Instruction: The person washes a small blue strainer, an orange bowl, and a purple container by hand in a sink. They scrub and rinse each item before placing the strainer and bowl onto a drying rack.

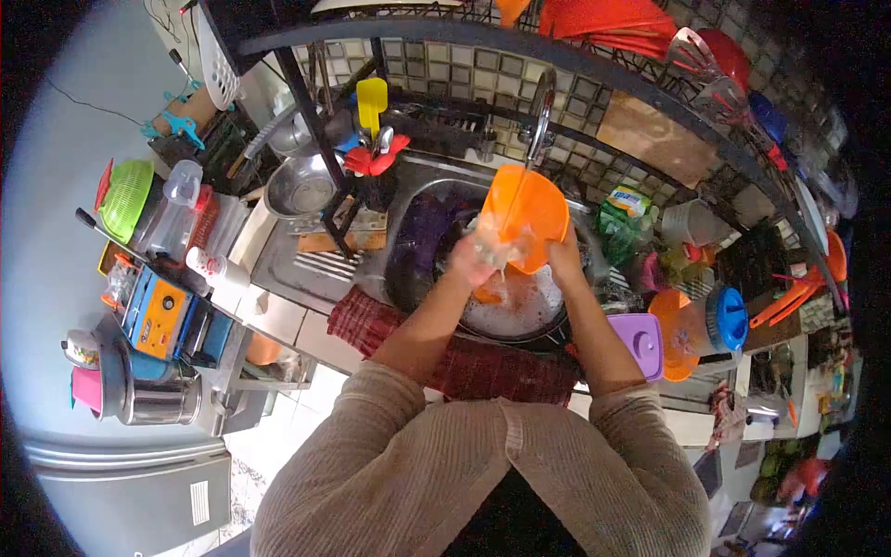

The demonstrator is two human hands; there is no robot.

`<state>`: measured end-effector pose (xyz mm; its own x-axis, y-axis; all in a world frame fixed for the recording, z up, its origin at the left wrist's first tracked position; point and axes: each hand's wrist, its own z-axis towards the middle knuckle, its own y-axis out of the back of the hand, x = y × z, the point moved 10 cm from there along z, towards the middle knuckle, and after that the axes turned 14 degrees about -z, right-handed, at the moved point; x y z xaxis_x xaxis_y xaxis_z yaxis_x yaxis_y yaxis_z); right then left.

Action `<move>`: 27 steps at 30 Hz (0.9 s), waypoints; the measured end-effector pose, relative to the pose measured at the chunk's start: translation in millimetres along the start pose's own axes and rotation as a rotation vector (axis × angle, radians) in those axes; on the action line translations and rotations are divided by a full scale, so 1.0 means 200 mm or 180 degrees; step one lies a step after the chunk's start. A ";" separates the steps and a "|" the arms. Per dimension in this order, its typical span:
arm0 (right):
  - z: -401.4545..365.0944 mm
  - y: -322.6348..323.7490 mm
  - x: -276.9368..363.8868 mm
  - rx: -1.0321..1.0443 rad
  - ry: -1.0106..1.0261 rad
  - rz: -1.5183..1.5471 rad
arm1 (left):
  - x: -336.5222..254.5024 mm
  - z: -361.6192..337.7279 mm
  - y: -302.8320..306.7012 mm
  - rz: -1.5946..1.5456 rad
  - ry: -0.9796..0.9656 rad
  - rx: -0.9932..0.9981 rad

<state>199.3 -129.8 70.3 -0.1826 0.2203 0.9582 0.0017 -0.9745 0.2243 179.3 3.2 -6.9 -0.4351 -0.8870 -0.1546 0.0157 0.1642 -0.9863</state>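
Your likeliest trouble is a slip: the orange plastic tub is wet, and your right hand seems to have it only by the edge at the tub's 4 o'clock side. Suds on your skin could let it slide down into the foamy basin below. The stream from the faucet strikes the tub, so a change in its tilt could throw water towards 6 o'clock, onto the maroon cloth along the sink's near edge and perhaps your sleeves. Swinging the tub wide towards 4 o'clock might knock the purple lid beside the sink, since there is little room there.

The tub is bright orange, with rounded corners and a wet shine. It is raised and tilted over the sink, a little towards 1 o'clock from the sink's middle, under the faucet. Water runs down it and breaks up near its 7 o'clock edge. Whether any grease or soap film is left on it, you can't judge from this view.

Your right hand is closed on the tub's edge. Your left hand is at its 7 o'clock side, blurred by splashing water; whether it grips, rubs or holds something, I cannot tell.
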 end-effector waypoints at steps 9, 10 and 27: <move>-0.12 0.09 0.21 -0.0413 0.0934 -0.0132 | 0.00 0.13 0.39 -0.0169 -0.1102 -0.1271; -0.12 0.09 0.19 -0.0402 0.0932 -0.0142 | 0.01 0.15 0.39 0.0120 -0.1083 -0.1229; -0.28 -0.28 0.37 0.0540 0.2819 -0.3354 | -0.21 -0.13 -0.15 -0.0556 -0.0322 -0.0400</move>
<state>131.2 -61.9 118.8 -0.7287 0.6787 -0.0911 -0.4187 -0.3362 0.8436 174.7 47.2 31.4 -0.3289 -0.9443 0.0065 -0.1667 0.0513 -0.9847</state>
